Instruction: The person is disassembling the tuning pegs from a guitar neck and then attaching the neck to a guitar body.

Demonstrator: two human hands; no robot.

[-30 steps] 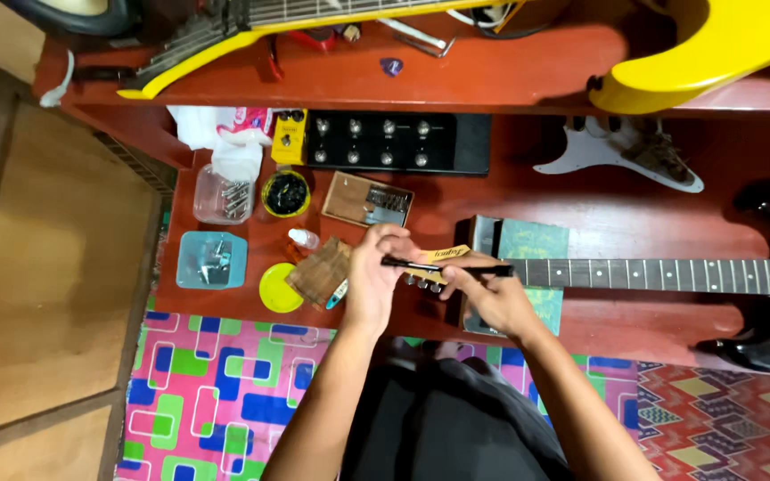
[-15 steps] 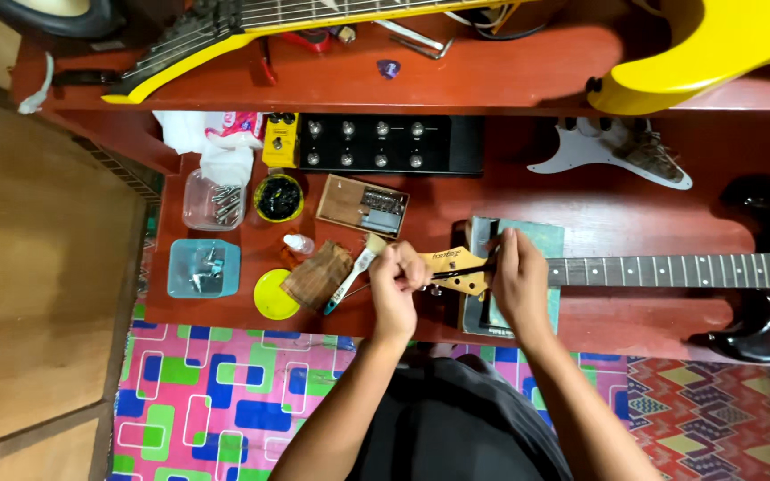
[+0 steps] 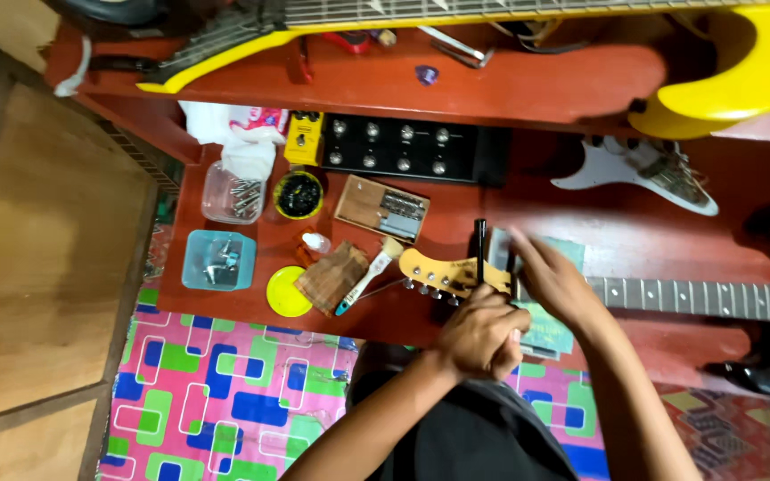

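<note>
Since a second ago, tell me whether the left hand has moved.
Yes. The left hand has shifted right, from beside the brown cloth to below the guitar headstock.

A pink and white printed packet is lying at the worktop's ten o'clock corner, partly hidden under crumpled white cloth. Just below it, toward eight o'clock, a clear plastic tub and a pale blue lidded tub are sitting one under the other, each holding small metal parts, while an open tan cardboard box of metal pieces is lying near the centre. No screens or signs are showing.
</note>
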